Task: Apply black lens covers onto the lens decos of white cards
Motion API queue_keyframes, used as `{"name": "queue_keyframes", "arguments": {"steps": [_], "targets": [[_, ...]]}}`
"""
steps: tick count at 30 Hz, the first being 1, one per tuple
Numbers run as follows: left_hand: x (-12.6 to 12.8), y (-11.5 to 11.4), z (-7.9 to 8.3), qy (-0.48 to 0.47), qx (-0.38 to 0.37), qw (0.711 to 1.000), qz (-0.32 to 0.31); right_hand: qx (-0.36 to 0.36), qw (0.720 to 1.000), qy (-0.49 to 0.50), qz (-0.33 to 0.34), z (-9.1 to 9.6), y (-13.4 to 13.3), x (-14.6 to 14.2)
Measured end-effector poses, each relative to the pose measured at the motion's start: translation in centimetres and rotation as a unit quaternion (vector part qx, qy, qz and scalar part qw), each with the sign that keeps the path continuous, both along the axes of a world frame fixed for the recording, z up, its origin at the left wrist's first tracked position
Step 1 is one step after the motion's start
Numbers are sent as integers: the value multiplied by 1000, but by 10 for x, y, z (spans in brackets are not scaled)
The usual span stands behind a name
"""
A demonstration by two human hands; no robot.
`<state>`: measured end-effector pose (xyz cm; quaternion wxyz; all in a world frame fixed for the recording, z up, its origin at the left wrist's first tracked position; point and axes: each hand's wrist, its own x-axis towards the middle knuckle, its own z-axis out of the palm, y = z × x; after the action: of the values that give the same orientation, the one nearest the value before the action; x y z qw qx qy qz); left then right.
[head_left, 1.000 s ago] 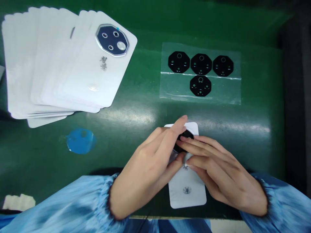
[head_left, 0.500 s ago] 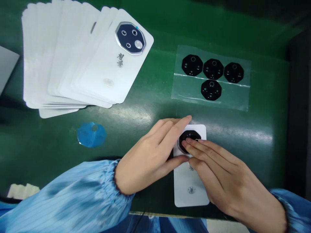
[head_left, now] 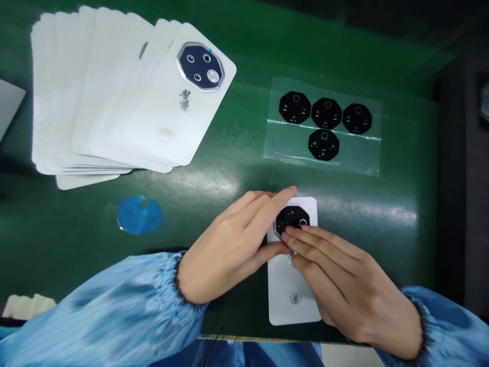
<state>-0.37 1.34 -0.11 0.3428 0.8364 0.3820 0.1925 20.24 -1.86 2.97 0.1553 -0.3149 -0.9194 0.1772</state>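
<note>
Touching a black camera plate with both hands

The right hand (head_left: 355,285) rests its fingertips, pressed close together, on the lower edge of the black camera plate (head_left: 288,218), which sits atop a white panel (head_left: 286,285) near the table's (head_left: 191,209) front edge. Whether it pinches anything underneath is hard to tell. The left hand (head_left: 229,244), thumb spread from fingers, frames the plate's left side. Beyond lie 4 spare plates (head_left: 324,145) on clear film (head_left: 280,148).

On one clear sheet (head_left: 367,158), four black octagonal plates (head_left: 326,116) are counted. In front of this sheet, one white panel (head_left: 286,280) with one black plate (head_left: 290,216) is seen. To the sheet's left, one blue film (head_left: 139,215) and one pile (head_left: 103,112) are found; its overlapped panels cannot be exactly counted.
</note>
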Motion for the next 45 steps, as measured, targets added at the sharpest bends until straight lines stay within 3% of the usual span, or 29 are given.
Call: {"name": "queue_keyframes", "arguments": {"steps": [3,6,8,10,13,14,16,19,29,36,45], "targets": [[0,0,2,8,-5,1000,2,-126,987,82,-62,-1,0,6],[0,-1,4,12,9,1000,8,-231,935,177,-201,2,4,14],[0,-2,4,-6,9,1000,13,-283,899,219,-252,5,8,19],[1,-3,4,-55,-23,998,32,-394,850,254,-242,8,11,24],[3,-5,3,-167,-130,973,91,-572,744,279,-205,8,14,29],[4,-6,4,-204,-167,959,108,-604,719,283,-197,8,14,29],[5,-6,6,-253,-232,931,125,-627,696,296,-187,6,13,29],[7,-6,10,-267,-284,911,138,-641,685,301,-168,3,13,27],[7,-5,19,-276,-305,892,186,-640,670,341,-161,-1,10,25],[10,-8,17,-246,-257,908,222,-623,698,315,-157,-2,8,22],[11,-9,17,-195,-162,934,251,-636,685,326,-142,0,9,21]]}}
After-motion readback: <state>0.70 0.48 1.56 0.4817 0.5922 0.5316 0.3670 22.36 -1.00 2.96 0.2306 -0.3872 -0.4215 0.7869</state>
